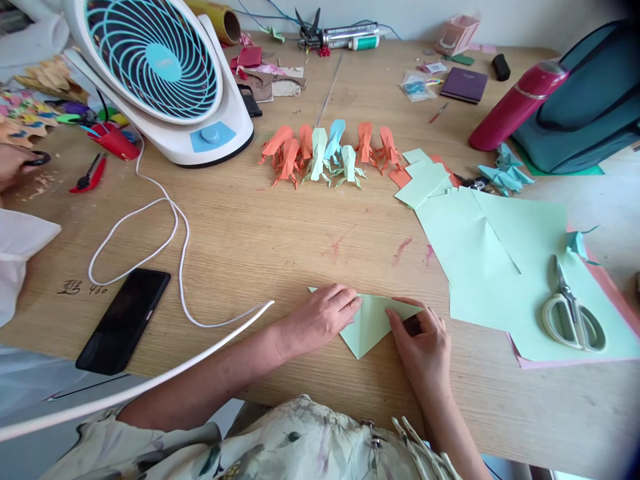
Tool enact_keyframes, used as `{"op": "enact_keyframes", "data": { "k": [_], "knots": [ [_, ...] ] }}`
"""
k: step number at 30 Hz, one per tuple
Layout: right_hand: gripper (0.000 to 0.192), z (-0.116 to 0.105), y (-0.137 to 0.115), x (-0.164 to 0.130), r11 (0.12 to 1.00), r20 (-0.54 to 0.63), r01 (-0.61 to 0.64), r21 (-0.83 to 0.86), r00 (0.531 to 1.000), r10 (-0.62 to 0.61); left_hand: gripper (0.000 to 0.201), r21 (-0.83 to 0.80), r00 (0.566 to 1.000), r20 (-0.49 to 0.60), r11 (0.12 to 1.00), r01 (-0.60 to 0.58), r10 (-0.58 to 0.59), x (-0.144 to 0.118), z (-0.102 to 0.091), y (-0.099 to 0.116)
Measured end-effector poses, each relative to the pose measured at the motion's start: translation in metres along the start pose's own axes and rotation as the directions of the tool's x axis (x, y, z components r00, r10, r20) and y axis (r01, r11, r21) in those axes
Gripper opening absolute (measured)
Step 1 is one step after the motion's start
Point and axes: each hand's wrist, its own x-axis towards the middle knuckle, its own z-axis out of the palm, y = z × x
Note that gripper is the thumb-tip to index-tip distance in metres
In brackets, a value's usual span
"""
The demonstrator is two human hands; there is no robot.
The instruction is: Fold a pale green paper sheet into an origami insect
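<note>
Both hands rest on a folded pale-green paper triangle (373,323) that lies flat on the wooden worktop (280,240), its point aimed toward the person. The left hand (320,317) lies palm down with fingers stretched together, pressing the triangle's left upper edge. The right hand (425,343) is curled at the triangle's right corner, thumb and fingertips pinching the paper edge there. Just right of the right hand spreads a stack of pale-green sheets (500,267) over a pink sheet, with grey-handled scissors (570,313) lying on top. Beyond the hands, further up the worktop, stands a row of folded paper figures (325,153) in orange, mint and blue. Left of the left hand a white cable (175,227) loops across the wood, and a black phone (125,320) lies face up past it. Far beyond to the left sits a white and turquoise fan (160,67). Another person's hand (13,163) shows at the left edge.
</note>
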Motion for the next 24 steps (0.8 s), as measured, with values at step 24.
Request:
{"op": "enact_keyframes", "data": {
  "k": [24],
  "knots": [
    [0.045, -0.01, -0.001, -0.006, 0.831, 0.253, 0.533, 0.16, 0.792, -0.556, 0.032, 0.036, 0.996, -0.068, 0.998, -0.058, 0.06, -0.003, 0.012, -0.003]
  ]
}}
